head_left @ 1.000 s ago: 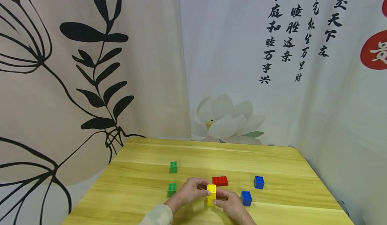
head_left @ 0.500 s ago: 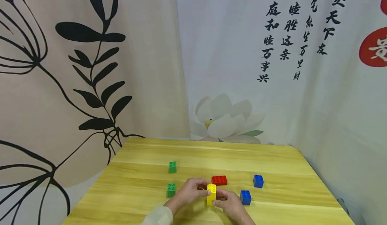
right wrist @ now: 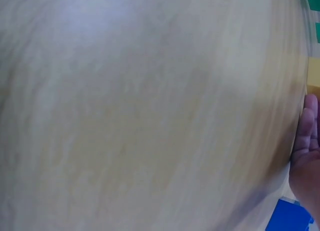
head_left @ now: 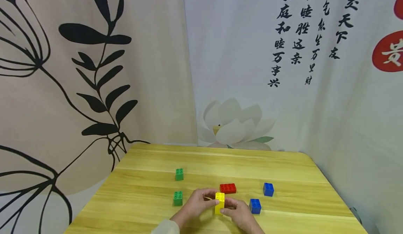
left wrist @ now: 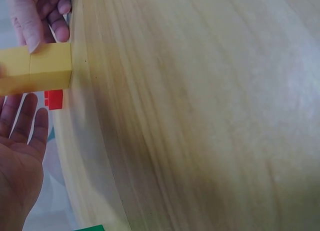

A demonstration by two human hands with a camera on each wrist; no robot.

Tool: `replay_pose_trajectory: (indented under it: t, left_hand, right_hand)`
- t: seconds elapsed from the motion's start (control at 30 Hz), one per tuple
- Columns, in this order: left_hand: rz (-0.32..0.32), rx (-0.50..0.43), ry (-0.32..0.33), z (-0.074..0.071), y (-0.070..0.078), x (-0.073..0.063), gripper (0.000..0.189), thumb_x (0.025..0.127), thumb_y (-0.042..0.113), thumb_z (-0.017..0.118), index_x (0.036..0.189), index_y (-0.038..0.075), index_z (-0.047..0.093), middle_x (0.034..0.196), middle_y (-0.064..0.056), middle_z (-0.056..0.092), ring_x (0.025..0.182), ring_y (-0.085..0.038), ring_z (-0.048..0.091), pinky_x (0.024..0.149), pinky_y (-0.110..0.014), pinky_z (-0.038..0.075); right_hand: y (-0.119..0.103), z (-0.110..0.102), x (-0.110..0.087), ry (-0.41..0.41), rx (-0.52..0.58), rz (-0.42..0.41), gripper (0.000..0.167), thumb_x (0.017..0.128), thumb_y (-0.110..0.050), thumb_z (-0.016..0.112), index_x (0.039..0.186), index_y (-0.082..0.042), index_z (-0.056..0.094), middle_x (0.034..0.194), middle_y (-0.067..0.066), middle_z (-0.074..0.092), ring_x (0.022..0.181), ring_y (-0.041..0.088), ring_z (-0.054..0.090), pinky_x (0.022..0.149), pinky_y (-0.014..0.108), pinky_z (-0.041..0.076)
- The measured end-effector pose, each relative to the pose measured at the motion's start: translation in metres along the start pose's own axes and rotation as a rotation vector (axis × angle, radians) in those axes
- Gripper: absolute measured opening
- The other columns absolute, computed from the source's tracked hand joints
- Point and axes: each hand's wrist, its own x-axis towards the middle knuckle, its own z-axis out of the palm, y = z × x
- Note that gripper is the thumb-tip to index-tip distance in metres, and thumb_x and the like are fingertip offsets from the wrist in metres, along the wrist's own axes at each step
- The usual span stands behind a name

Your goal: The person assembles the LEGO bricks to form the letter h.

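Two yellow toy bricks (head_left: 219,203), stacked in an upright column, stand between both hands at the front middle of the table. My left hand (head_left: 197,203) holds the upper brick from the left, thumb on its near face. From the right, my right hand (head_left: 240,213) grips the lower brick, its thumb close to the table. In the left wrist view a seam crosses the yellow column (left wrist: 45,66), and the right thumb (left wrist: 31,33) presses near it. Most of the fingers behind the column are hidden in the head view. Just behind it lies a red brick (head_left: 227,188).
Left of the hands sit two green bricks, one nearer (head_left: 177,198) and one farther (head_left: 179,174). Two blue bricks are on the right, one (head_left: 255,206) close beside the right hand, the other (head_left: 268,189) farther back. The wooden table (head_left: 151,164) ends at a printed curtain (head_left: 163,69).
The head view has shifted slightly. Both hands keep their hold on the yellow bricks, with hardly any movement, and the other bricks stay in place.
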Motion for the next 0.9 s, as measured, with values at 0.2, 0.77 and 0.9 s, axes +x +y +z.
replay_pose_trajectory:
  t: [0.2,0.77,0.9]
  left_hand:
    - [-0.005,0.015,0.008,0.002,0.000,0.001,0.028,0.091,0.023,0.075,0.117,0.015,0.071,0.106,0.005,0.069,0.099,-0.018,0.062,0.087,-0.040,0.053]
    - [0.001,0.079,-0.007,-0.006,0.002,0.003,0.023,0.088,0.023,0.077,0.110,0.017,0.073,0.103,0.006,0.069,0.099,-0.019,0.061,0.085,-0.037,0.053]
    - [-0.004,0.087,-0.011,-0.009,0.003,0.003,0.025,0.089,0.024,0.076,0.112,0.017,0.072,0.103,0.007,0.068,0.100,-0.018,0.061,0.087,-0.039,0.053]
  right_hand:
    - [0.000,0.000,0.000,0.012,-0.004,0.010,0.045,0.088,-0.021,0.077,0.126,0.000,0.065,0.115,0.012,0.069,0.101,0.026,0.064,0.081,0.043,0.054]
    - [-0.006,0.003,0.000,0.019,0.003,0.054,0.045,0.089,-0.019,0.076,0.128,0.000,0.063,0.111,0.009,0.068,0.099,0.024,0.062,0.080,0.043,0.054]
    - [-0.007,0.003,0.003,0.018,0.004,0.099,0.047,0.089,-0.022,0.075,0.130,-0.003,0.062,0.112,0.009,0.068,0.098,0.022,0.062,0.080,0.043,0.054]
